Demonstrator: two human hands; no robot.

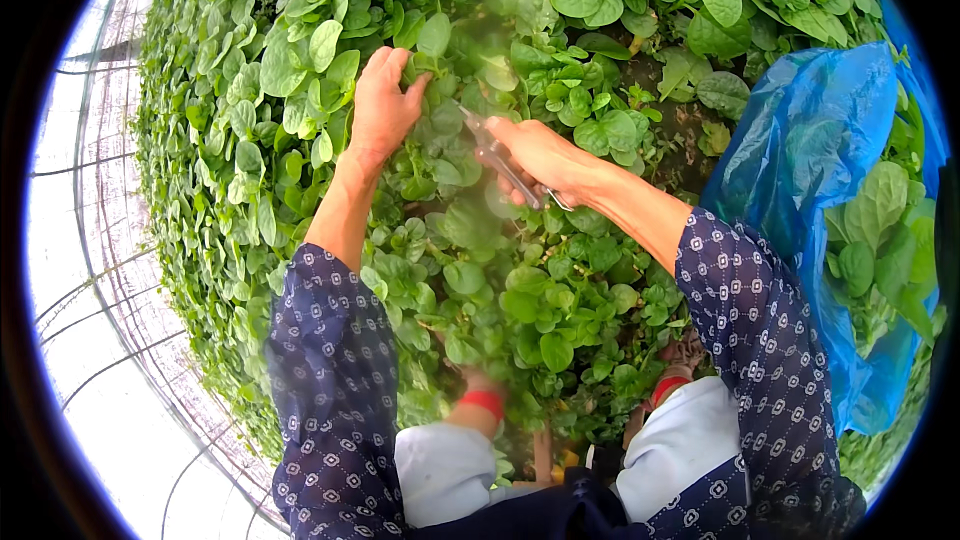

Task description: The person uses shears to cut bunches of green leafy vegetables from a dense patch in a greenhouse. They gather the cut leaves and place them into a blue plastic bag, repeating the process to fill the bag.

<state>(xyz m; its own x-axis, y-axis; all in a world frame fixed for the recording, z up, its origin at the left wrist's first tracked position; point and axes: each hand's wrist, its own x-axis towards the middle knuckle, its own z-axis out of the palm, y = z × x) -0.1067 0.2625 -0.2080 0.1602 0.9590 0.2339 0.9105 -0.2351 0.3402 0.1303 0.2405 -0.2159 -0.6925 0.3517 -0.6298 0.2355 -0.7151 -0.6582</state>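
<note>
My left hand [386,101] pinches a leafy green shoot [433,36] between thumb and fingers, among plants that look like Malabar spinach. To its right, my right hand [536,157] grips a pair of small garden snips [511,174] by the grey handles. Their blades point up and left, a little below the left hand's thumb and apart from it. Blur over the middle of the view hides whether the blades touch a stem. Broad rounded leaves [461,277] surround both hands.
A blue plastic bag [795,127] stands at the right, holding cut leaves [874,240]. Dense foliage [217,127] runs along the left, beside pale sheeting [82,240] crossed by dark lines. My feet are among the plants. Bare soil [679,127] shows right of the snips.
</note>
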